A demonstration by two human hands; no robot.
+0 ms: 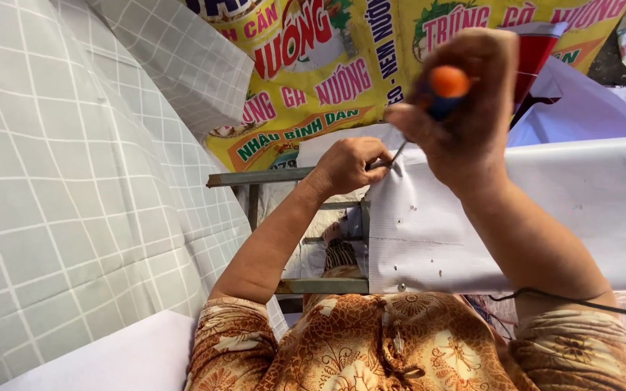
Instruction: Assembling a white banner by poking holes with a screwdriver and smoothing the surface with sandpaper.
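Right hand (465,108) was clenched round one screwdriver with a blue-and-orange handle (445,88), its thin metal shaft (398,153) slanting down-left to the white sheet of banner material (545,217). Left hand (349,165), fingers (372,153) pinched shut at the shaft's tip, pressed the sheet's left edge; what they pinched was too small to tell. The sheet lay over one grey-green metal angle frame (255,177). Several small fasteners dotted the sheet. One yellow printed banner (313,80) hung far behind; grey gridded cloth (52,181) lay left.

screwdriver (440,98) tip hidden by left hand (349,165)
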